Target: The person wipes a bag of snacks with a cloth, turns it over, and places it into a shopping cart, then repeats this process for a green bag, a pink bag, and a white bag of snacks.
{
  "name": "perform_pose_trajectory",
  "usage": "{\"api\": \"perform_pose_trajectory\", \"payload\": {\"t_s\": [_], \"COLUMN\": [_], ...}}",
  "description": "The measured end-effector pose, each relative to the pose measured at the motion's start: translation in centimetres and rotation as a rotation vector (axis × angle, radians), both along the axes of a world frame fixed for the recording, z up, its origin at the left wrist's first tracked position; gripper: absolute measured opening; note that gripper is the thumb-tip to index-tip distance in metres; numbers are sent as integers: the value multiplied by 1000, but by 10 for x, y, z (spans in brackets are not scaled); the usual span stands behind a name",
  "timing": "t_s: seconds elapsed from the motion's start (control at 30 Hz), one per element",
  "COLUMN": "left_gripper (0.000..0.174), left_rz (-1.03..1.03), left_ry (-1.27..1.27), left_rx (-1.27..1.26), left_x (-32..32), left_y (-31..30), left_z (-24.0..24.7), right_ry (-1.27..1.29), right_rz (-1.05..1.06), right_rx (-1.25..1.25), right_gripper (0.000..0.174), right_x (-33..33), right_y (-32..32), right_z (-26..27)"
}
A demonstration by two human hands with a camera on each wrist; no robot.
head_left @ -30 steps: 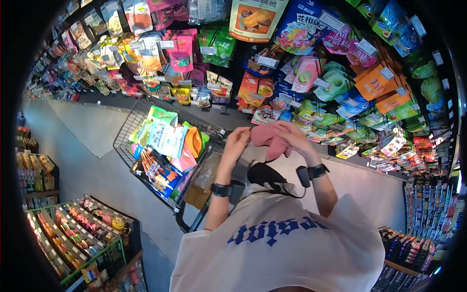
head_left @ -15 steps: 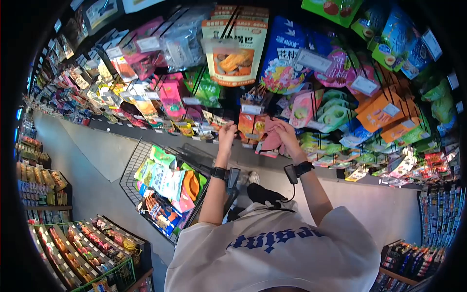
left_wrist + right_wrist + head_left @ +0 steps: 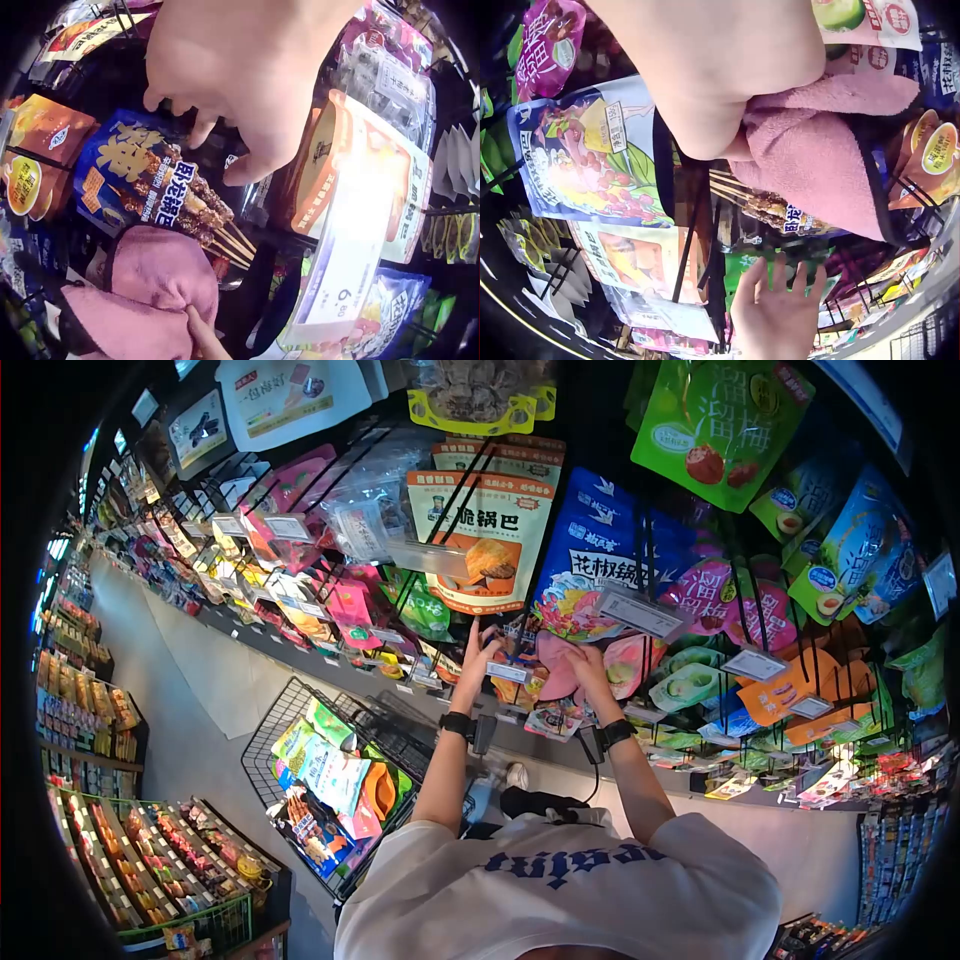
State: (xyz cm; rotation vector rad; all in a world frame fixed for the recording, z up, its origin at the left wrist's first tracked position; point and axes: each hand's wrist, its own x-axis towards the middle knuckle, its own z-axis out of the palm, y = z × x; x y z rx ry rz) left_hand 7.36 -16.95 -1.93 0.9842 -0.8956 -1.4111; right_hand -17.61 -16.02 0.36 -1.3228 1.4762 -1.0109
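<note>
My right hand (image 3: 592,672) grips a pink cloth (image 3: 553,663) with a dark edge. In the right wrist view the cloth (image 3: 817,161) hangs bunched beside the hand (image 3: 727,67). My left hand (image 3: 476,665) holds nothing; its fingers are spread at the hanging snack bags. Seen from the left wrist, that hand (image 3: 232,82) hovers over a dark blue snack bag (image 3: 146,176) printed with skewers, and the cloth (image 3: 161,281) overlaps the bag's lower edge. A cream and orange snack bag (image 3: 485,545) hangs just above the left hand.
A black wire shopping cart (image 3: 262,745) with several snack bags stands to the left. Metal hooks and price tags (image 3: 640,613) jut out from the shelf in front. A blue snack bag (image 3: 590,560) hangs above the right hand. A low snack rack (image 3: 150,850) stands behind at left.
Both hands have moved forward from near the body to the hanging bags, the right carrying the pink cloth. The left fingers have spread. The shelf now appears closer.
</note>
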Motion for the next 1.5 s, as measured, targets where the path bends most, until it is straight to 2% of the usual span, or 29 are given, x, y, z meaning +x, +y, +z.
{"api": "perform_pose_trajectory", "payload": {"t_s": [0.07,0.13,0.23,0.27,0.3,0.37,0.4,0.43,0.5,0.53,0.63,0.67,0.77,0.8,0.9,0.93,0.97,1.03,1.07,1.1,1.17,1.2,1.23,1.3,1.33,1.37,1.43,1.5], "left_gripper": [81,83,81,79,79,62,49,49,42,43,43,45,43,46,48,62,62,77,88,88,98,99,99,98,88,88,81,75], "left_rz": [-94,-49,-21,-32,-34,-21,3,6,5,-7,37,49,6,-15,54,15,8,-76,-80,-88,-48,-208,-216,-675,-685,-690,-441,-395], "left_ry": [41,7,-23,-26,-31,-31,-96,-102,-87,-27,-15,6,52,131,86,-10,0,-80,-174,-162,53,117,134,-113,-18,0,553,548], "left_rx": [-3,26,46,53,58,301,309,317,342,383,451,447,426,409,362,333,334,47,-35,-28,-306,-243,-233,-124,-103,-105,69,-15], "left_x": [1,-3,-6,-6,-6,-3,-2,-1,1,4,3,2,5,6,4,3,3,5,9,11,15,25,36,51,55,54,53,49], "left_y": [-3,2,7,8,10,16,23,31,46,55,77,87,110,119,151,162,176,203,212,222,248,262,270,277,284,294,319,337], "left_z": [-10,-8,-1,1,-3,-12,-10,-8,1,5,25,33,39,40,48,62,77,98,93,95,114,133,130,122,128,134,147,159], "right_ry": [-11,-278,-207,-274,-280,-117,-36,-43,-332,-245,-287,-109,-211,-242,-195,-264,-253,-238,-235,-224,-252,-305,-291,-190,-170,-144,-116,-380], "right_rz": [-23,171,269,307,304,249,224,226,164,174,188,210,248,269,261,255,250,231,253,246,322,332,321,441,436,416,399,397], "right_rx": [37,-47,-65,-82,-79,-109,-118,-111,11,-95,-168,-149,-59,-34,-105,-64,-63,-149,-182,-173,-128,-56,-44,-323,-310,-325,-338,-232], "right_gripper": [29,34,39,42,42,45,46,46,45,41,38,36,35,35,36,36,36,33,33,33,36,38,38,39,39,39,40,41], "right_x": [-5,5,11,14,18,30,33,37,46,48,50,45,48,48,57,62,69,81,84,88,100,111,122,136,137,139,150,158], "right_y": [0,3,6,4,4,3,6,8,12,16,51,67,116,130,167,180,192,213,224,234,256,270,278,288,295,300,310,322], "right_z": [-13,1,9,4,5,7,4,2,-3,-7,0,10,46,61,77,92,107,136,146,154,170,185,188,194,200,206,220,232]}}
